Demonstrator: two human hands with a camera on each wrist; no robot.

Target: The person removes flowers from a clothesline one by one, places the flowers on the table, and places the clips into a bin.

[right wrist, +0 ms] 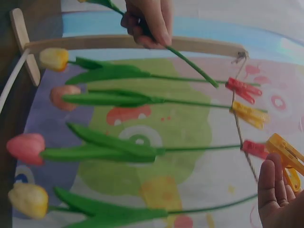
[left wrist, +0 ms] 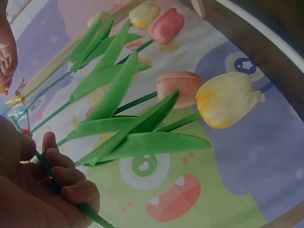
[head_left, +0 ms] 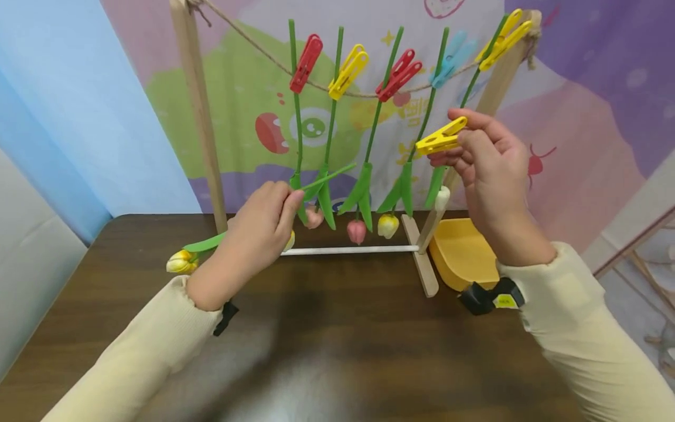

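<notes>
My left hand (head_left: 258, 225) grips an artificial tulip by its green stem (head_left: 332, 176). Its yellow-white bloom (head_left: 181, 262) points left, past my wrist, and the bare stem end sticks out to the right. In the left wrist view the fingers (left wrist: 71, 178) curl round this stem. Raised at the right, my right hand (head_left: 493, 170) pinches a yellow clothespin (head_left: 442, 137) between thumb and fingers, its nose facing left. Several tulips hang bloom-down from a rope (head_left: 253, 44), each held by a clothespin: red (head_left: 306, 63), yellow (head_left: 349, 71), red (head_left: 399, 75), blue (head_left: 453, 58) and yellow (head_left: 505, 41).
The rope spans two wooden posts (head_left: 197, 111) joined low by a white rod (head_left: 353, 250). A yellow tray (head_left: 464, 249) stands behind the right wrist, beside the frame's foot (head_left: 422, 264). A cartoon-printed backdrop (head_left: 227, 117) rises behind the dark wooden table (head_left: 337, 346).
</notes>
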